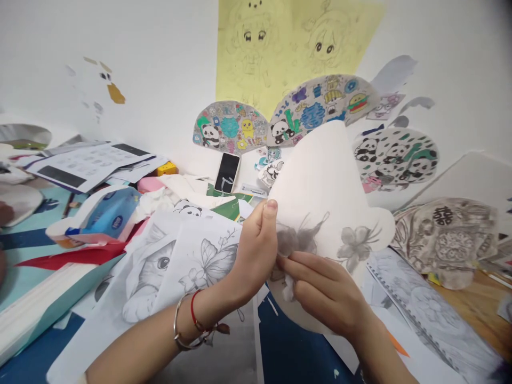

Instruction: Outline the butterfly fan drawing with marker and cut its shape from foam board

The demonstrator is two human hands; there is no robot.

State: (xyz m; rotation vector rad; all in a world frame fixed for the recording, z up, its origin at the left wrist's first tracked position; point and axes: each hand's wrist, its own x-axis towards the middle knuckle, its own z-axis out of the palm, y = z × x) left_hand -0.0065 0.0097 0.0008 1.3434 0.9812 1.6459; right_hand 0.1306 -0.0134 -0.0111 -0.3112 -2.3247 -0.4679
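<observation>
A white fan-shaped paper cutout [320, 176] with shaded grey flowers is held up in front of me. My left hand [256, 248] grips its left edge, thumb pointing up; a red cord and a silver bangle circle that wrist. Against the lower part of the drawing, my right hand [324, 293] lies with fingers bent together. A crumpled white piece of tissue [288, 289] shows under these fingers. Dark grey smudged shading sits right by the fingertips. Below my left arm are printed sheets with a kitten [156, 266] and a butterfly [214, 258].
Decorated fan cutouts [230, 128] lean on the wall, below a yellow drawing sheet [296, 48]. A phone [227, 173] stands behind my left hand. At left are a blue tissue pack [116, 213] and papers [92, 162]. A spiral sketchbook [432, 314] lies at right.
</observation>
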